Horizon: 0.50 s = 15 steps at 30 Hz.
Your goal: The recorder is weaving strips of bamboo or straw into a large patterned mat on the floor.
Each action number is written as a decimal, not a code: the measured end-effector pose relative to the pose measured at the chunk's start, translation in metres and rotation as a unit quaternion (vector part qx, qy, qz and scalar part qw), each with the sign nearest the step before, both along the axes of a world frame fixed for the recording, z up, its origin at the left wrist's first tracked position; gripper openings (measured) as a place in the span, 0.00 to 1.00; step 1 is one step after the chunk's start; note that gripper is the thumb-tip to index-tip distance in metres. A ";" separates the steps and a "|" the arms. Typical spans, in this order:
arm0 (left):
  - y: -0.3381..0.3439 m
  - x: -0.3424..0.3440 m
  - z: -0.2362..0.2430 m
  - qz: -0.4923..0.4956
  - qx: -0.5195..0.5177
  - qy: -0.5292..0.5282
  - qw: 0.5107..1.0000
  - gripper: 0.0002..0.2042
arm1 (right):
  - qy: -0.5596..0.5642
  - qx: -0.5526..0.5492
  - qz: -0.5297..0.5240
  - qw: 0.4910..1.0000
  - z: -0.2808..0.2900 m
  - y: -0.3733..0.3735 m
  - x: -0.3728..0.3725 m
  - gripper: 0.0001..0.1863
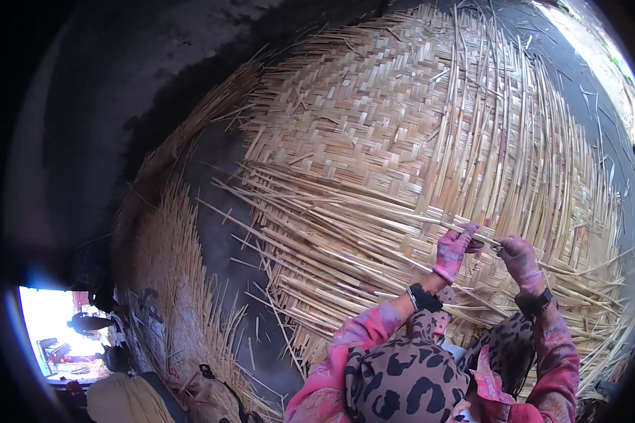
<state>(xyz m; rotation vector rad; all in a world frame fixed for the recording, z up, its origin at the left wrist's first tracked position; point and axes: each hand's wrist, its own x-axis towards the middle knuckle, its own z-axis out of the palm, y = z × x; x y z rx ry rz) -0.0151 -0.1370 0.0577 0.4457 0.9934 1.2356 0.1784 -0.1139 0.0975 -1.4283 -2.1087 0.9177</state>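
Observation:
A large woven mat point(360, 127) of pale split reeds lies spread on the ground ahead of me. My left hand point(456, 254), in a stained pink glove, is closed over the mat's near part, pinching a reed strip point(437, 223). Close by on the right, my right hand point(521, 259), gloved the same way, grips what looks like the same strip, its fingers partly hidden. Loose reed strips point(331, 240) run crosswise beneath and left of my hands. Other long strips point(504, 141) stretch away lengthwise on the mat's right side.
At the left lie a bundle of reeds point(169, 261) and scattered bits on the dark floor point(222, 166). Beyond it, a bright doorway point(56, 331) opens at the lower left. My leopard-print clothing point(409, 374) shows at the bottom. Pale cloth point(130, 402) sits at the lower-left edge.

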 end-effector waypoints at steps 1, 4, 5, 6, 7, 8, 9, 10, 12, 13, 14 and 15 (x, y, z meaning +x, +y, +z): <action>0.001 0.003 0.002 0.010 -0.006 -0.023 1.000 0.12 | -0.003 0.018 -0.016 1.000 -0.006 0.003 -0.006 0.10; 0.003 -0.017 -0.001 0.108 -0.052 -0.090 0.989 0.11 | -0.074 0.137 0.023 0.988 -0.004 0.008 -0.026 0.07; 0.001 -0.028 -0.001 0.143 -0.094 -0.122 0.978 0.11 | -0.109 0.162 0.039 0.980 0.010 0.005 -0.039 0.06; -0.003 -0.038 0.000 0.133 -0.098 -0.115 0.980 0.11 | -0.122 0.201 0.063 0.970 0.002 0.002 -0.044 0.06; -0.003 -0.037 0.006 0.119 -0.103 -0.113 0.981 0.10 | -0.127 0.212 0.073 0.966 0.000 0.001 -0.042 0.06; -0.001 -0.030 0.009 0.109 -0.090 -0.107 0.984 0.09 | -0.158 0.198 0.064 0.965 0.000 0.001 -0.036 0.05; 0.000 -0.025 0.022 0.116 -0.089 -0.094 0.985 0.09 | -0.145 0.249 0.063 0.956 -0.003 0.003 -0.030 0.05; 0.003 -0.025 0.034 0.127 -0.113 -0.050 0.984 0.10 | -0.093 0.241 0.071 0.963 0.010 0.003 -0.032 0.06; 0.008 -0.026 0.046 0.155 -0.069 -0.047 0.984 0.08 | -0.094 0.265 0.064 0.957 0.012 0.008 -0.026 0.07; 0.007 -0.032 0.042 0.176 -0.029 -0.020 0.984 0.07 | -0.095 0.282 0.068 0.952 0.014 0.007 -0.034 0.07; 0.004 -0.038 0.043 0.177 -0.024 0.066 0.982 0.06 | -0.081 0.285 0.081 0.952 0.009 0.006 -0.041 0.07; 0.000 -0.044 0.045 0.175 -0.020 0.151 0.973 0.06 | -0.076 0.296 0.110 0.946 0.006 0.005 -0.049 0.08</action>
